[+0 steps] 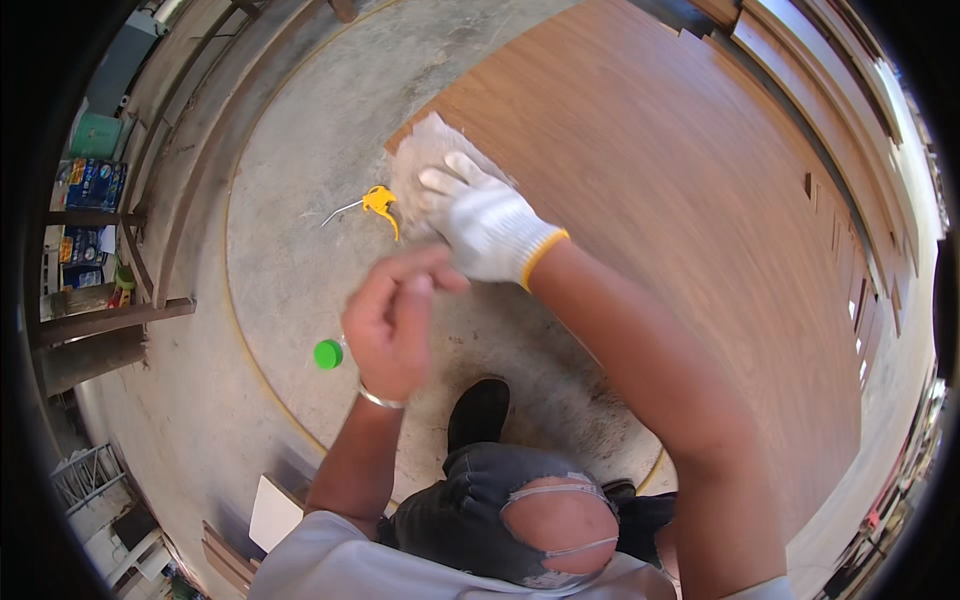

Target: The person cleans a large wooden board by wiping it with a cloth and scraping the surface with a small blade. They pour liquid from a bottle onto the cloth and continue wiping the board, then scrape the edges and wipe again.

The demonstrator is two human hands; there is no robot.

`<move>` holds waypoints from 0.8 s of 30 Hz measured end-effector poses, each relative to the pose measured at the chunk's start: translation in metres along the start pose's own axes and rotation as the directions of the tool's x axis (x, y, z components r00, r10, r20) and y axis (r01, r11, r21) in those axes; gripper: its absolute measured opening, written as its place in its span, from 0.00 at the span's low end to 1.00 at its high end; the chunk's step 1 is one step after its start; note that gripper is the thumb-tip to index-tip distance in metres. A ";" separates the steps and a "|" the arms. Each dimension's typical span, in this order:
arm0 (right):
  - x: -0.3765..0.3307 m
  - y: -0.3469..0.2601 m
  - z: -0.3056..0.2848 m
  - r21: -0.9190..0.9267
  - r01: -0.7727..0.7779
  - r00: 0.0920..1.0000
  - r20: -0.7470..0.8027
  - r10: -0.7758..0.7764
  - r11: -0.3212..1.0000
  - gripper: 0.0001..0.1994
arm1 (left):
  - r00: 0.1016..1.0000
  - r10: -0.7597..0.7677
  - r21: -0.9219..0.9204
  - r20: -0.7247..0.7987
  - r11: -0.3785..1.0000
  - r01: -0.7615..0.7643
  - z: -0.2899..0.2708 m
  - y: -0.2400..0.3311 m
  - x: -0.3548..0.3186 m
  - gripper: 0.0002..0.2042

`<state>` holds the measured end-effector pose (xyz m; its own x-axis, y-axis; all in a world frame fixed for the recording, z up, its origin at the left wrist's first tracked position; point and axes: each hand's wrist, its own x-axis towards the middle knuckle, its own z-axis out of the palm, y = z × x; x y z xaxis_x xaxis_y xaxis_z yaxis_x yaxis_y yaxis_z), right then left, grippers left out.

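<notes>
Lying beneath right hand [484,218]: cloth [415,165]

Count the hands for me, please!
2: the bare left hand, beside the green cap; and the gloved right hand, on the pale cloth at the brown board's corner.

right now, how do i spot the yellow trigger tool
Find the large brown wood-grain panel, then the pale grey cloth at its left corner. Just left, on grey concrete, lies the yellow trigger tool, thin-nozzled, unlike the round green cap.
</notes>
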<state>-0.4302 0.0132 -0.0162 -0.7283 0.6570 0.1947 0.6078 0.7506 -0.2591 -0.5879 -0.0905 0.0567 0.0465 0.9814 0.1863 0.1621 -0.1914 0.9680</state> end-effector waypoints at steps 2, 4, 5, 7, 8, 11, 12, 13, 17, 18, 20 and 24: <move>-0.042 -0.018 -0.023 0.124 0.042 0.997 -0.072 -0.033 0.991 0.19 | 0.998 0.021 0.103 -0.054 0.995 -0.015 -0.004 -0.014 0.027 0.12; -0.088 -0.040 -0.040 0.240 0.013 0.994 -0.108 0.014 0.971 0.19 | 0.997 -0.068 0.194 -0.049 0.978 0.076 -0.008 -0.028 0.054 0.12; -0.117 -0.053 -0.046 0.287 -0.052 0.991 -0.105 0.085 0.957 0.19 | 0.997 -0.078 0.255 0.004 0.964 0.074 -0.004 -0.037 0.064 0.13; -0.173 -0.068 -0.075 0.295 -0.087 0.995 0.081 0.066 0.951 0.22 | 0.989 -0.106 0.385 0.102 0.921 0.059 0.005 -0.057 0.082 0.14; -0.205 -0.075 -0.081 0.245 -0.067 0.987 0.157 0.029 0.967 0.22 | 0.986 -0.017 0.527 0.163 0.847 -0.073 0.011 -0.069 0.091 0.15; -0.283 -0.097 -0.103 0.187 -0.092 0.930 0.367 0.018 0.978 0.22 | 0.947 0.100 0.750 0.305 0.588 -0.304 0.022 -0.105 0.099 0.21; -0.297 -0.104 -0.108 0.201 -0.129 0.913 0.405 0.038 0.971 0.22 | 0.952 0.085 0.763 0.295 0.579 -0.288 0.024 -0.112 0.100 0.23; -0.306 -0.109 -0.113 0.211 -0.162 0.895 0.444 0.053 0.964 0.22 | 0.958 0.071 0.776 0.279 0.571 -0.269 0.026 -0.119 0.102 0.25; -0.304 -0.102 -0.114 0.195 -0.149 0.894 0.446 0.048 0.969 0.24 | 0.955 0.109 0.818 0.275 0.496 -0.292 0.037 -0.142 0.094 0.28; -0.294 -0.098 -0.113 0.207 -0.142 0.905 0.424 0.042 0.968 0.24 | 0.955 0.105 0.808 0.279 0.512 -0.292 0.039 -0.142 0.095 0.28; -0.273 -0.087 -0.102 0.181 -0.089 0.934 0.356 0.019 0.979 0.24 | 0.953 0.111 0.805 0.282 0.513 -0.298 0.038 -0.138 0.097 0.29; -0.216 -0.057 -0.093 0.216 -0.035 0.949 0.315 -0.036 0.976 0.27 | 0.965 0.117 0.737 0.234 0.625 -0.255 0.030 -0.127 0.109 0.26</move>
<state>-0.2783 -0.1649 0.0440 -0.8120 0.5743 -0.1038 0.5503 0.6941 -0.4641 -0.5741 0.0401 -0.0505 0.2947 0.9213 0.2539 0.8164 -0.3808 0.4342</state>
